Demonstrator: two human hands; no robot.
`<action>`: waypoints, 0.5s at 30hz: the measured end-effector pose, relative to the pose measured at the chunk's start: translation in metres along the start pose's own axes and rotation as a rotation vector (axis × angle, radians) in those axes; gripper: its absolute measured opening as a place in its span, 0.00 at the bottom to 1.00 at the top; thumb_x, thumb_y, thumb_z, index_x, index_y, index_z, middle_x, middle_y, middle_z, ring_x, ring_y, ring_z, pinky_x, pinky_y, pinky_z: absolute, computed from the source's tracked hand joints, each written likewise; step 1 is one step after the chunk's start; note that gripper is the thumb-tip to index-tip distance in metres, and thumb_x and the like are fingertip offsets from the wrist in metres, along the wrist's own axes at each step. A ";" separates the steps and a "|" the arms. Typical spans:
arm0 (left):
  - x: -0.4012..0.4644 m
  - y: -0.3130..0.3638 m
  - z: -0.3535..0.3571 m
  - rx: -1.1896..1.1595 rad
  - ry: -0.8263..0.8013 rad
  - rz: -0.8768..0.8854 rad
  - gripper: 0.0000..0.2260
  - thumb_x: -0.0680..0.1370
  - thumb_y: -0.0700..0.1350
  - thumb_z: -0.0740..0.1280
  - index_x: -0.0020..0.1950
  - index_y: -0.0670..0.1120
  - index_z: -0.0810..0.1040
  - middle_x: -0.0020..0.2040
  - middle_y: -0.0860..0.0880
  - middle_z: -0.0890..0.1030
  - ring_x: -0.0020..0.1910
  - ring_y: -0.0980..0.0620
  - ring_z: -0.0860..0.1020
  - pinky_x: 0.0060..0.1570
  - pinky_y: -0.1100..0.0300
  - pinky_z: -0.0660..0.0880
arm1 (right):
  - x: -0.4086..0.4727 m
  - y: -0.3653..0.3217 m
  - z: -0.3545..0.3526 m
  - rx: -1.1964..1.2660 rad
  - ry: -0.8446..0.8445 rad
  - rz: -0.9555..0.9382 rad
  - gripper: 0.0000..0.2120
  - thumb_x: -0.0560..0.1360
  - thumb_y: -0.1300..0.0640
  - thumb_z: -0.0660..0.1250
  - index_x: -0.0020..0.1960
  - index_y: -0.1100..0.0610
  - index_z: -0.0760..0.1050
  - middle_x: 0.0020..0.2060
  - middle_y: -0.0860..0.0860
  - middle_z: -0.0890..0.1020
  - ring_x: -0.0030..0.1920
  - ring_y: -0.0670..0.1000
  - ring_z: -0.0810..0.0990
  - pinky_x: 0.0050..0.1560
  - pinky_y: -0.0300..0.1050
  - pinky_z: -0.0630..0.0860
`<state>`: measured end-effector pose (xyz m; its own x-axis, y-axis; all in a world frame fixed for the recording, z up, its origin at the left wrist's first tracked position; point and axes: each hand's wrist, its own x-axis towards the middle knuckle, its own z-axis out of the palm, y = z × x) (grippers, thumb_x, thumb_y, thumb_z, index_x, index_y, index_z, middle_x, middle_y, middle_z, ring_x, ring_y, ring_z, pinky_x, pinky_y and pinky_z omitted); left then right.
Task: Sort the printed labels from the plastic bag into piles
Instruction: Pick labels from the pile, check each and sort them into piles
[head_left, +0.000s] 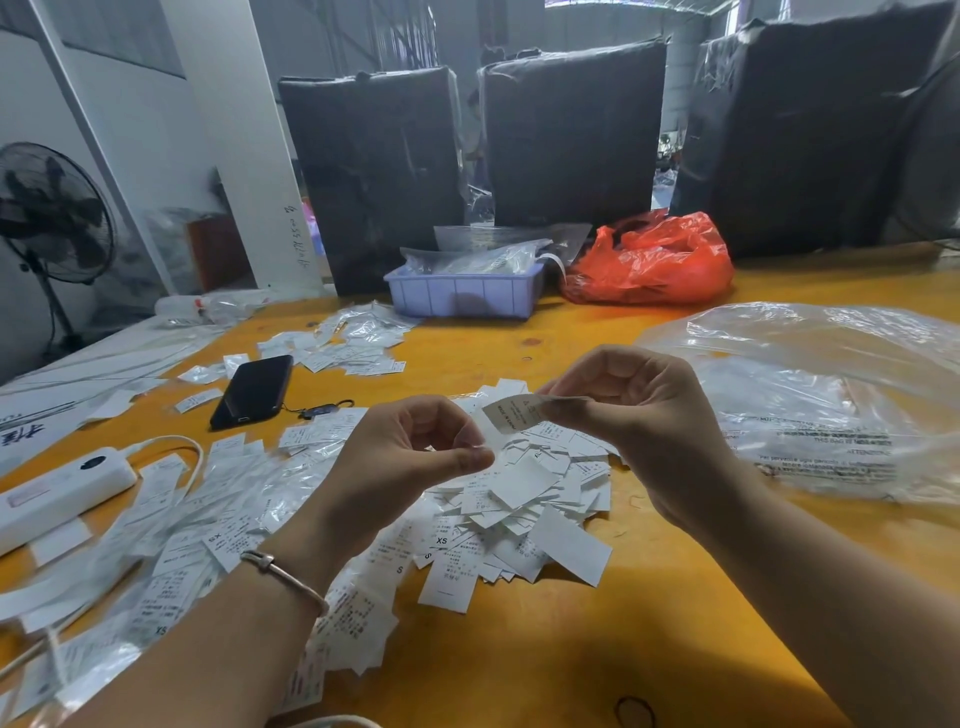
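Yellow table (597, 649) takes up most of the view, w/ 3 black wrapped bundles (571, 135) standing along the back edge. Clear plastic bag (810, 405) lies at the right, flattened, some labels visible inside. Red bag (649, 265) and blue tray (462, 293) sit farther back. Big loose heap of labels (498, 509) spreads in the middle, under the hands; another spread of labels and small packets (171, 519) covers the left side, approx. sorted by look, can't tell for sure. Black phone (253, 389) and white power strip (57, 493) lie among them.

Right hand (639, 410) pinches 1 label (519, 413) between thumb and fingers, held above the heap. Left hand (410, 447) has fingers curled w/ thumb against fingertips just beside that label; whether it pinches anything I can't tell.

Risks, as I judge it: piles touch and overlap, so a dropped label could land in the wrong pile. Thin labels may stick 2 together and get misfiled. A sleeve or wrist sweep could scatter the heap.
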<state>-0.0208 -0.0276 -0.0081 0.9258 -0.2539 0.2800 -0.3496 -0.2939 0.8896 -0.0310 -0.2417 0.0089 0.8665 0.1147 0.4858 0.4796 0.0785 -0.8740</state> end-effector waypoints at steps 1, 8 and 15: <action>0.000 0.000 0.000 0.000 0.001 0.002 0.10 0.64 0.50 0.78 0.39 0.48 0.83 0.38 0.48 0.82 0.39 0.51 0.79 0.43 0.60 0.77 | 0.000 0.000 0.000 -0.023 -0.013 -0.016 0.08 0.67 0.71 0.73 0.37 0.60 0.79 0.38 0.57 0.85 0.44 0.57 0.84 0.42 0.43 0.81; -0.001 0.000 0.002 0.029 -0.021 -0.010 0.10 0.64 0.49 0.78 0.41 0.47 0.83 0.40 0.43 0.82 0.39 0.51 0.79 0.42 0.56 0.76 | -0.001 0.005 0.002 -0.285 0.006 -0.161 0.06 0.68 0.71 0.74 0.37 0.61 0.81 0.35 0.53 0.85 0.37 0.52 0.83 0.39 0.48 0.79; -0.001 0.000 0.003 0.041 -0.032 -0.031 0.11 0.64 0.50 0.78 0.41 0.48 0.84 0.41 0.43 0.83 0.40 0.51 0.79 0.42 0.60 0.77 | 0.002 0.010 0.000 -0.299 0.027 -0.135 0.07 0.68 0.70 0.73 0.36 0.60 0.80 0.33 0.53 0.84 0.34 0.46 0.81 0.35 0.36 0.76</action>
<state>-0.0218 -0.0298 -0.0094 0.9314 -0.2736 0.2402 -0.3271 -0.3393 0.8820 -0.0248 -0.2408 0.0011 0.7938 0.0965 0.6005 0.6063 -0.2040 -0.7686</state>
